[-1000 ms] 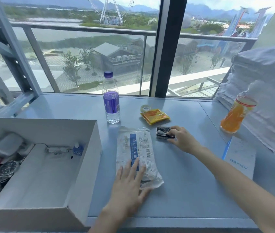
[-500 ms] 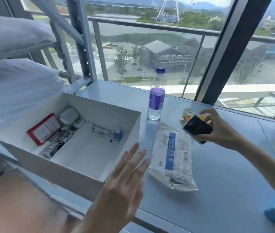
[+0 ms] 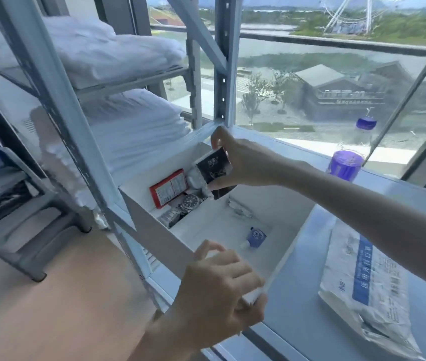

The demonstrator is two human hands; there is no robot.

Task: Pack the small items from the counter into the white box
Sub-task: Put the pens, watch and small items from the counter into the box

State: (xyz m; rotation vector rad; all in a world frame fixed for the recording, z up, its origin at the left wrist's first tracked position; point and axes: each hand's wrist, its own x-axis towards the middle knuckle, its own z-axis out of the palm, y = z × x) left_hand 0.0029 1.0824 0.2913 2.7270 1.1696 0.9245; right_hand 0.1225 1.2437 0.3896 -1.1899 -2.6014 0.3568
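At its near corner, the white box [image 3: 159, 230] is gripped by the left hand [image 3: 219, 290]. Farther back, a small black packet [image 3: 213, 166] is pinched in the right hand [image 3: 243, 162] above the wristwatch [image 3: 189, 203] and red packet [image 3: 169, 187] lying inside.

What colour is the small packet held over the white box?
Black with pale lettering: the packet in the right hand over the white box; head view.
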